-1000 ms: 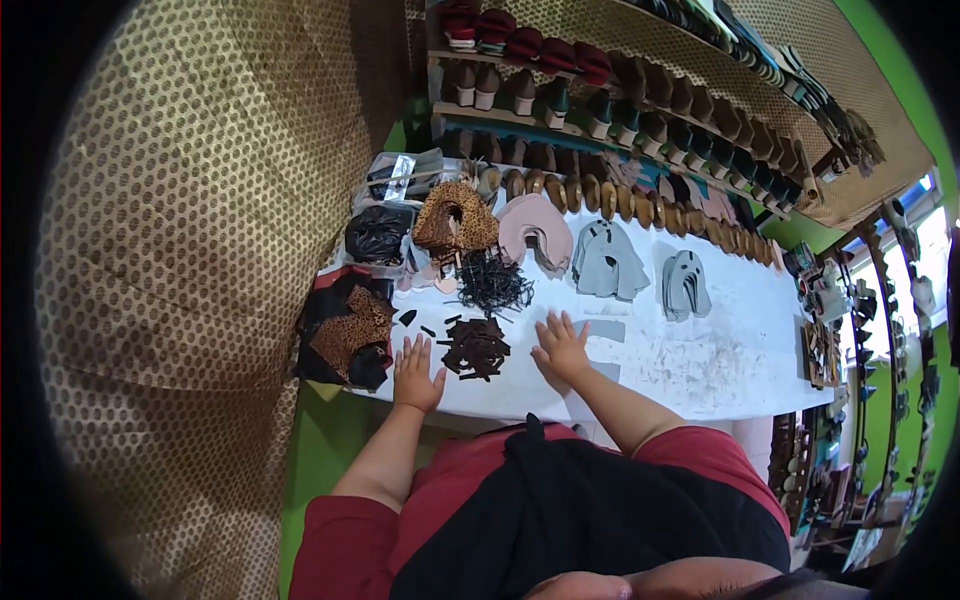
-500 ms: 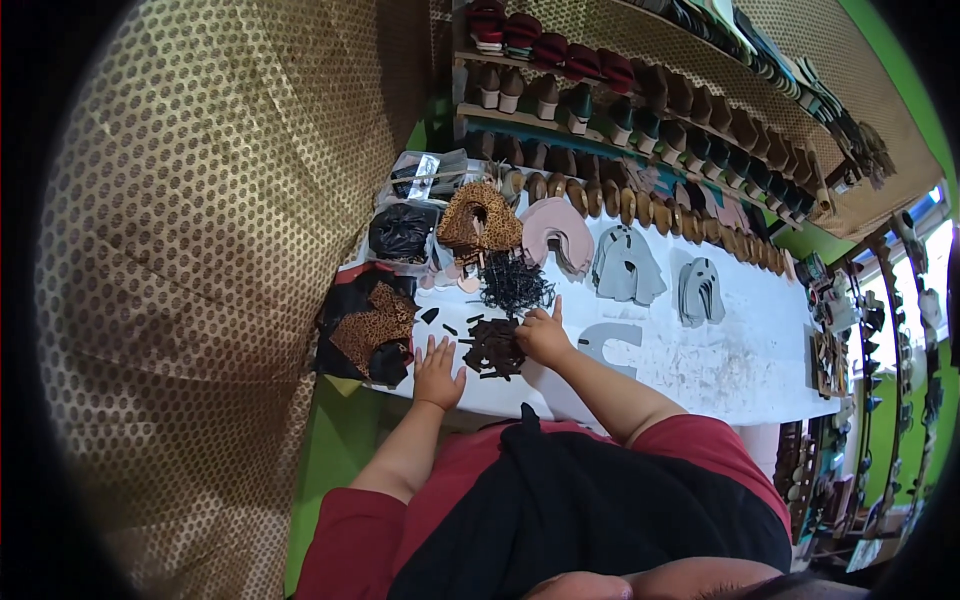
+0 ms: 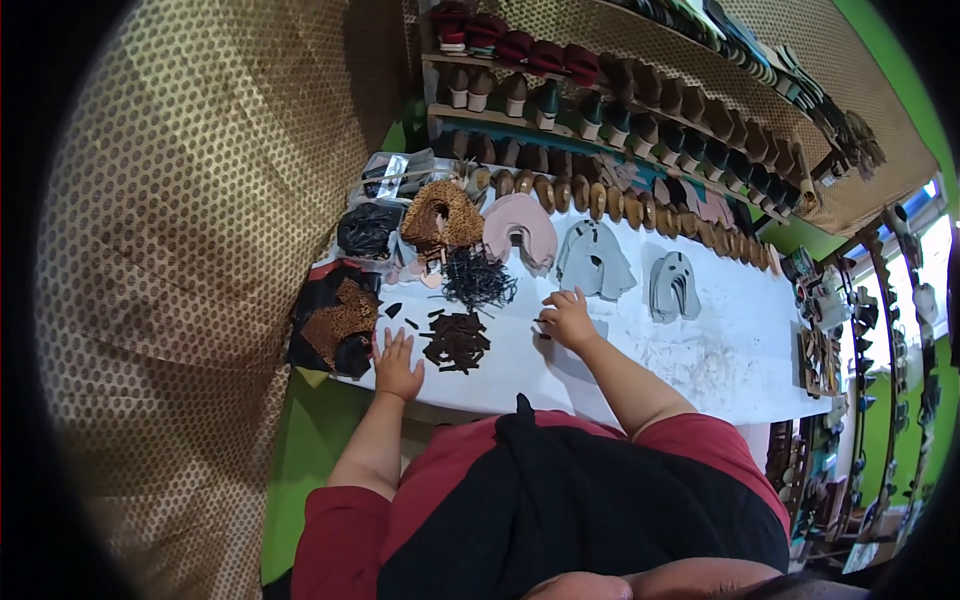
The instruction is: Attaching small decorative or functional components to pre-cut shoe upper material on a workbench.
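Note:
My left hand (image 3: pixel 397 365) lies flat with spread fingers on the white tabletop, near its front edge. Just right of it is a loose pile of short dark brown strips (image 3: pixel 458 342). My right hand (image 3: pixel 568 320) is over the table to the right of that pile, thumb and fingers pinched on a small dark strip (image 3: pixel 543 320). Behind the brown pile sits a tangle of thin black strips (image 3: pixel 478 278). Two small black pieces lie between my left hand and the piles, one of them a pointed scrap (image 3: pixel 394 310).
Leopard-print cutouts (image 3: pixel 440 215), pink U-shaped pieces (image 3: pixel 520 230) and two grey stacks (image 3: pixel 595 262) (image 3: pixel 675 287) line the table. Leopard and black scraps (image 3: pixel 335 320) lie at the left corner. Wooden shoe lasts (image 3: pixel 598 200) and shelves of shoes (image 3: pixel 590 110) stand behind; a patterned curtain (image 3: pixel 200 250) hangs left.
My right hand has moved from the brown pile to the right, carrying a small dark strip. My left hand stays flat on the table. The whole view has shifted slightly.

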A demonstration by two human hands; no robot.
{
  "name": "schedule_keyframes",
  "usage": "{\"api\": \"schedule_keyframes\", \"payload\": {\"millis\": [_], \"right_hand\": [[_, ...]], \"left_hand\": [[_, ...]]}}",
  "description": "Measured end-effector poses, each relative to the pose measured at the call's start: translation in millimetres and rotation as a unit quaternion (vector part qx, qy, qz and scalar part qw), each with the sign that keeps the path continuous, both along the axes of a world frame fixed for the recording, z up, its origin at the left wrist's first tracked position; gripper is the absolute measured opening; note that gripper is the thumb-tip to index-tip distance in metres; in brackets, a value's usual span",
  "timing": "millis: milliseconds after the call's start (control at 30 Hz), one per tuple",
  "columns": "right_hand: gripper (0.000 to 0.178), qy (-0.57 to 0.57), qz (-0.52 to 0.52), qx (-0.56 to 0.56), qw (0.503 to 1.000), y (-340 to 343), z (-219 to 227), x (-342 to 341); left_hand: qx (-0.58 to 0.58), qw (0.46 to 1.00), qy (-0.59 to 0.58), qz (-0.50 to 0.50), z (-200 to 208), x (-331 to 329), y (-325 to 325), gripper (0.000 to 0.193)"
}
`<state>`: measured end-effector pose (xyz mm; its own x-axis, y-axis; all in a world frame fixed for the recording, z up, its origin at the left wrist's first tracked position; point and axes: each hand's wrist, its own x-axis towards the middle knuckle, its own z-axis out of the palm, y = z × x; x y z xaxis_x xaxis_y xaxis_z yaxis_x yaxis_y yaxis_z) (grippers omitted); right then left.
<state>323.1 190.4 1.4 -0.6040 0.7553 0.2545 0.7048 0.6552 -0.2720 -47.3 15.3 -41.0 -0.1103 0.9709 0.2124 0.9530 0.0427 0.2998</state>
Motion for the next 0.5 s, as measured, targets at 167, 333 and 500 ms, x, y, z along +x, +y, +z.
{"api": "schedule_keyframes", "payload": {"millis": [167,333,500], "right_hand": [[0.009,0.022,0.081,0.056,0.995,11.0,-1.8,54.2],[0.007,0.043,0.163,0.087,0.982,17.4,-14.8,74.6],[0.005,0.069,0.227,0.061,0.97,37.1,-29.6,89.2]], "left_hand": [[0.023,0.994,0.061,0.089,0.1,26.9,-3.3,0.064],[-0.026,0.999,0.008,0.038,17.3,116.2,14.0,0.068],[-0.094,0.994,0.005,-0.051,20.0,201.3,37.8,0.07]]}}
